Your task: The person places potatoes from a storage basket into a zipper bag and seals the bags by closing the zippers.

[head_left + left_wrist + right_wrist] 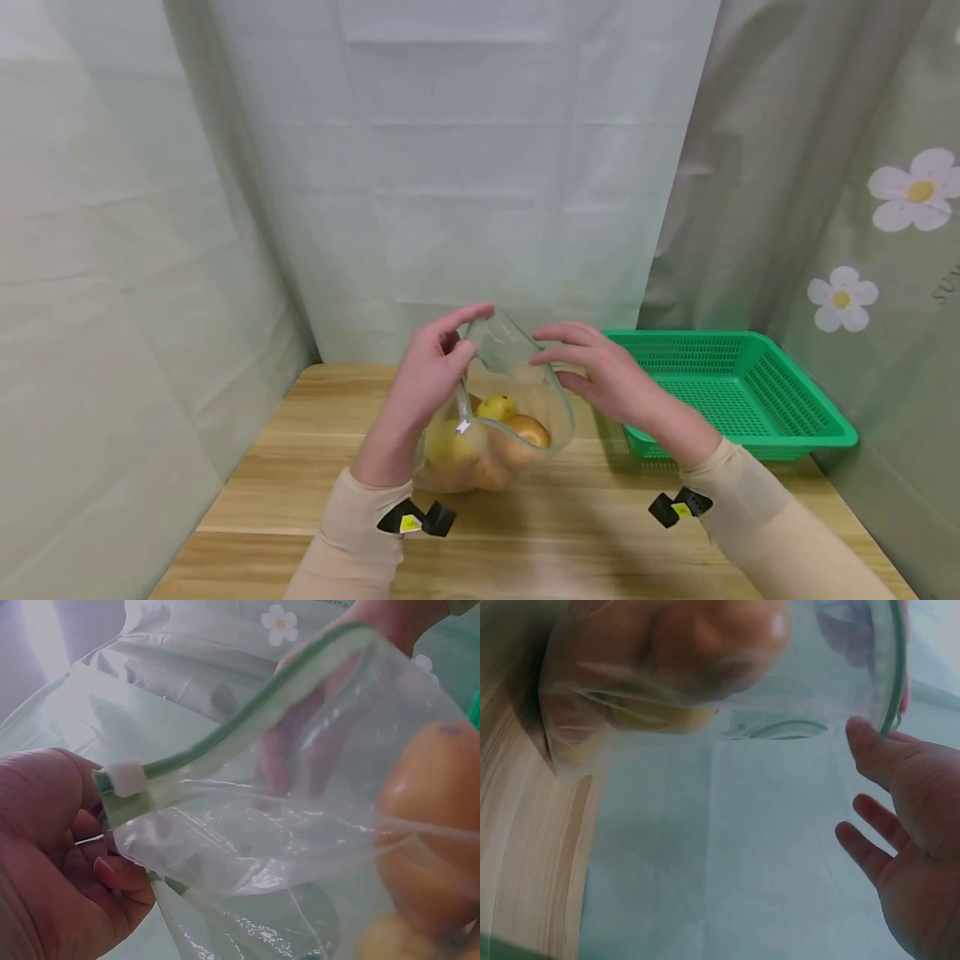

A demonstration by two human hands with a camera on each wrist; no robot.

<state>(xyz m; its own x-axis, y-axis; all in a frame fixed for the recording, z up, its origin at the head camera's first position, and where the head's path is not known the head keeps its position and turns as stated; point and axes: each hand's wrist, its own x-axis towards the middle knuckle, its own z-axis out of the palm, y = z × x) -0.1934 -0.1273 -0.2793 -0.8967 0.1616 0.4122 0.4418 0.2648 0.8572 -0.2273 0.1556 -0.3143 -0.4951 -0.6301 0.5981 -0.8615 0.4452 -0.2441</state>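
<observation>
A light wooden tabletop (315,467) with visible grain stands in a corner enclosed by pale green-grey cloth sheets (465,167) hanging with fold creases. On the right hangs a curtain (892,250) printed with white, yellow-centred flowers. A green plastic mesh basket (817,417) sits at the tabletop's far right. Soft, even light fills the space.

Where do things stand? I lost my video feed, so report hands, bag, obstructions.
Left hand pinches bag at zip strip. Right hand touching far rim, grip unclear. Fruit inside, bag open on table. Basket right, clear.
</observation>
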